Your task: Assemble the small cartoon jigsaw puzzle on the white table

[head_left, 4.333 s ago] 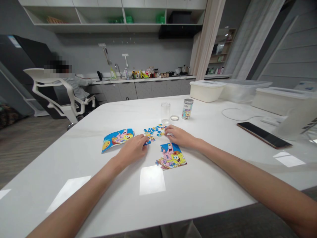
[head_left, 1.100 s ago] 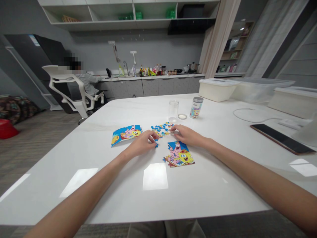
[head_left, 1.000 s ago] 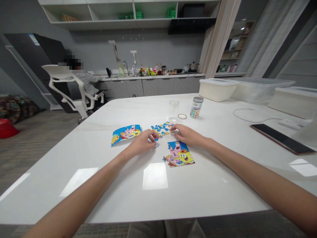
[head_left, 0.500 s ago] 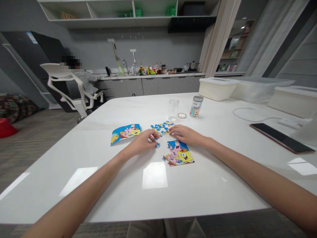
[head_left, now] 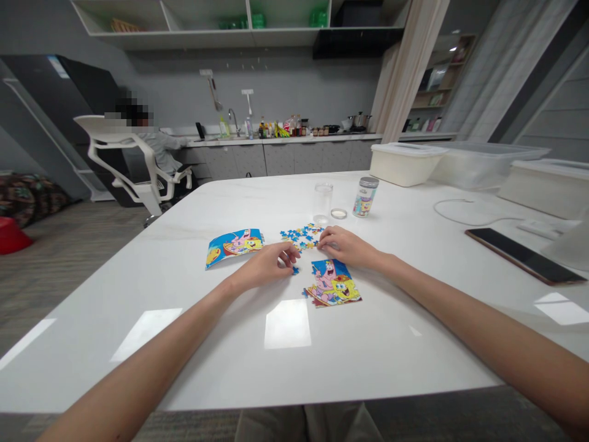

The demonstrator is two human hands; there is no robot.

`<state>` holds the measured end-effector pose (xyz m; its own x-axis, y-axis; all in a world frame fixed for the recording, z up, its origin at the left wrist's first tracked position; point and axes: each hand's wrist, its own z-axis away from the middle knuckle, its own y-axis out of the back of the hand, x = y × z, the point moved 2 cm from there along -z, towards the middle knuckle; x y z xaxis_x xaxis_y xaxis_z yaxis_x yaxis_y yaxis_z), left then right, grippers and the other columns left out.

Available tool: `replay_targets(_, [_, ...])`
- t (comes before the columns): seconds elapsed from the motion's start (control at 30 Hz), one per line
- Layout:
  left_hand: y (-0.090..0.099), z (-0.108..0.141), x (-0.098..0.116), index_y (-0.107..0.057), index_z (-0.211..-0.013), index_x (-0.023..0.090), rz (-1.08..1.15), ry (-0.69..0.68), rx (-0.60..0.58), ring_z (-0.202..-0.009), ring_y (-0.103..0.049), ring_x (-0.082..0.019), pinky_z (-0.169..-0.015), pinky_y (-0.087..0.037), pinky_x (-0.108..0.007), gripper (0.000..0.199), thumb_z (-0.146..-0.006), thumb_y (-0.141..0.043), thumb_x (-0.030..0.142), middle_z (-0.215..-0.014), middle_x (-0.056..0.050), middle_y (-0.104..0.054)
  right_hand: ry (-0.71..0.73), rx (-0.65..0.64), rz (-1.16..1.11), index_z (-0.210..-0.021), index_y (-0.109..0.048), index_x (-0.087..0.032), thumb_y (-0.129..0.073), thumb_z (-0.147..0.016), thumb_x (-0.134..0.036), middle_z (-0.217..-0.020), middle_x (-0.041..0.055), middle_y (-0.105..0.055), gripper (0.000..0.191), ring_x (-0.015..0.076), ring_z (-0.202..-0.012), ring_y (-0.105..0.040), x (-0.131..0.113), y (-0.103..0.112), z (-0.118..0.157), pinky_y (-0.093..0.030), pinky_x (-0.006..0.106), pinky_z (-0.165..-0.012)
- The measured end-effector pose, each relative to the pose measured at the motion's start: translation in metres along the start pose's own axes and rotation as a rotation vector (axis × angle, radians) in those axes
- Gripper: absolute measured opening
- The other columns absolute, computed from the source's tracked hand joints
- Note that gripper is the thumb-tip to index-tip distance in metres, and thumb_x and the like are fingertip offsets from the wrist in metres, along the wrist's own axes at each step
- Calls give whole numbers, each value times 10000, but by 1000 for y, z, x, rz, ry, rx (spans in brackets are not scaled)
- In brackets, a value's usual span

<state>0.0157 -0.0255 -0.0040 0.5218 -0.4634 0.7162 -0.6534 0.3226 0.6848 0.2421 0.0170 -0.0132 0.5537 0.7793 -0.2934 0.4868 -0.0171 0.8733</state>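
The left hand (head_left: 267, 265) sits on the worktop (head_left: 368, 356) with its fingers loosely curled, the fingertips touching or just beside a small blue jigsaw piece (head_left: 295, 270); whether that piece is pinched cannot be told from here. The right hand (head_left: 346, 247) lies mostly open, fingers gently curved and holding nothing that shows; its fingertips are at the right edge of the loose jigsaw pieces (head_left: 301, 236), a scattered blue and yellow patch between the two hands. Nearer and to the right, just below the right hand, is a jigsaw picture (head_left: 331, 283) of SpongeBob and Patrick, lying flat with a ragged left edge; to the left of the left hand is a slightly bowed picture card (head_left: 234, 240) showing the same pair on a blue background.

Farther along the worktop stand a clear glass tumbler (head_left: 323, 199), a small round lid (head_left: 338, 213) beside it and a jar with a grey cap (head_left: 365, 197) and a cartoon label; to the right lie a black phone (head_left: 524, 256) and a white cable (head_left: 460, 209). White plastic tubs (head_left: 405, 164) line the far right edge; beyond the far left corner, a seated person (head_left: 163, 150) in a white office chair (head_left: 133, 178) faces a kitchen counter (head_left: 276, 140) crowded with bottles.
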Motion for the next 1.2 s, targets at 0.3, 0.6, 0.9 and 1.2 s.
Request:
replay_targets(0.3, [0,3,7,-582,-916,211,-20,4,-28,-905,-641,-164,-671,-485,-247,217,-707,-613,161,-965,-33,-686,-9,-33,-5,-913,-692,-189,-480,-890,-154,-979,81,-635,216,212,-969,-586,-2,1,0,-479,377,-870])
replay_targets(0.6, [-1,3,4,-578,-947,210,-16,1,-25,-926,-634,-172,-673,-489,-259,234,-722,-599,152,-1027,-47,-664,-37,-10,7,-968,-665,-188,-510,-864,-117,-1032,92,-618,199,212,-1000,-585,4,-2,1,-474,386,-905])
replay_targets(0.9, [-1,2,4,-605,-938,206,-34,-52,10,-753,-562,-120,-644,-492,-243,239,-707,-644,162,-933,-26,-564,-50,11,-23,-837,-664,-183,-551,-852,-150,-927,75,-637,118,201,-909,-601,2,0,0,-476,355,-847])
replay_targets(1.2, [4,1,8,-588,-887,198,-15,7,66,-766,-607,-131,-659,-499,-250,209,-698,-675,183,-944,-22,-640,-123,-3,-55,-869,-636,-196,-563,-828,-154,-847,36,-646,94,166,-776,-592,4,1,-1,-477,304,-726])
